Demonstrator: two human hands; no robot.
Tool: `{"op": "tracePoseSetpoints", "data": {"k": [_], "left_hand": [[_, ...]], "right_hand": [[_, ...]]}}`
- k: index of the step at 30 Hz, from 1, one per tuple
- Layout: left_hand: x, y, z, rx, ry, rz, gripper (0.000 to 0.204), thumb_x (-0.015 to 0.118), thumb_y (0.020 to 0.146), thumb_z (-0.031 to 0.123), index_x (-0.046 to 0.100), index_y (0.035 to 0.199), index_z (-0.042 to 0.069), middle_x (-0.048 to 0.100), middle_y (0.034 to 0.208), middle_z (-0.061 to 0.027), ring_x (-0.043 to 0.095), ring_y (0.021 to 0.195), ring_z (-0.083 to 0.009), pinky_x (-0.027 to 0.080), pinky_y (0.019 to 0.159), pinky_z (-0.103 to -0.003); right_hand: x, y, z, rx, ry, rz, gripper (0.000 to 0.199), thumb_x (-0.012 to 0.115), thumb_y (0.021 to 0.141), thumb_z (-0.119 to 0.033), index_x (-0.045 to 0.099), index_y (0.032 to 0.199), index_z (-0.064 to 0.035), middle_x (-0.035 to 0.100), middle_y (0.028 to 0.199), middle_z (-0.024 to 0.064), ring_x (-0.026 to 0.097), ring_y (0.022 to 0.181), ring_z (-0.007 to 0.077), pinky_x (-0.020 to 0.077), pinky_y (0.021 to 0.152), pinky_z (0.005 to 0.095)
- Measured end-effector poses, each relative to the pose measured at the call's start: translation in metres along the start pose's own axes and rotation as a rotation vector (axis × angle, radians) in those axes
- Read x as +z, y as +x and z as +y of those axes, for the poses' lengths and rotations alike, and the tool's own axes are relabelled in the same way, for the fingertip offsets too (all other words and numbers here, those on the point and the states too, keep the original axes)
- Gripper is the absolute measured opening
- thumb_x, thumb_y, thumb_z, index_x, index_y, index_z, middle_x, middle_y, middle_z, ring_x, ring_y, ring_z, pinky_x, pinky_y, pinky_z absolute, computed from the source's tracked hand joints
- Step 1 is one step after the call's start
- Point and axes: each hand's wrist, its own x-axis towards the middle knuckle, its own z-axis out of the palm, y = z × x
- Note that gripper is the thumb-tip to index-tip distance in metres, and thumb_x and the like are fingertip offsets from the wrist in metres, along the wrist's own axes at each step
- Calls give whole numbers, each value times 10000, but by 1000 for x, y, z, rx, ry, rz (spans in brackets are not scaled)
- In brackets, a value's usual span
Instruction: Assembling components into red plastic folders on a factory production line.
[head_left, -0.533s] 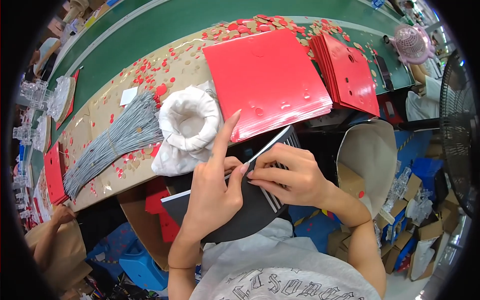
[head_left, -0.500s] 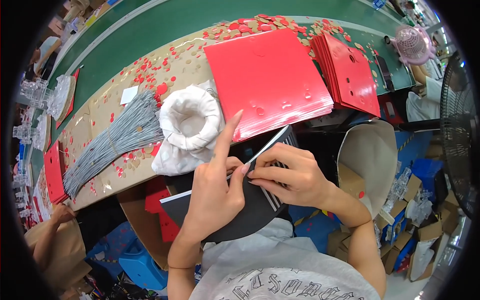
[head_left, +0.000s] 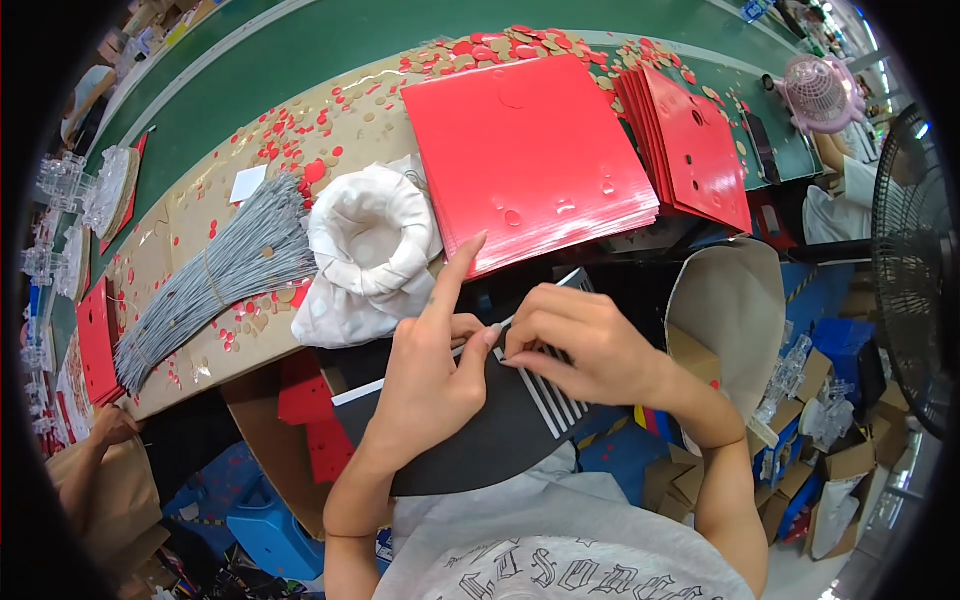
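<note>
A black sheet (head_left: 460, 455) with a curved lower edge lies over my lap, with several white strips (head_left: 549, 405) side by side on its right part. One longer white strip (head_left: 358, 393) runs along its far edge and passes behind my left hand (head_left: 432, 375). That hand pinches the sheet's far edge between thumb and fingers, its index finger pointing up. Right beside it, my right hand (head_left: 590, 340) is closed in a pinch at the upper ends of the strips. Whatever sits between its fingertips is too small to make out.
Ahead lie a stack of red sheets (head_left: 530, 150), red boards with holes (head_left: 690, 155), a white cloth bag (head_left: 365, 245) and a bundle of grey wires (head_left: 220, 280). Red and brown discs are scattered over the table. A black fan (head_left: 915, 270) stands right; another person's hand (head_left: 115, 425) is left.
The right end of the black sheet has flattened and turned, showing more of the white strips. My right hand has shifted slightly right; my left keeps its pinch.
</note>
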Motion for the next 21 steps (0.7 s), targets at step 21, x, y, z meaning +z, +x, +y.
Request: {"op": "tracePoseSetpoints", "data": {"k": [21], "left_hand": [[30,32,-34,161,521,70,591,597,919,118,392,1464,20,571,547,-224,612,526,-419,509,565,-519]], "right_hand": [[-64,113,92,356,-66,-255,175,772,817,-152,736,874,9,688,734,30,579,685,73,475,667,254]]}}
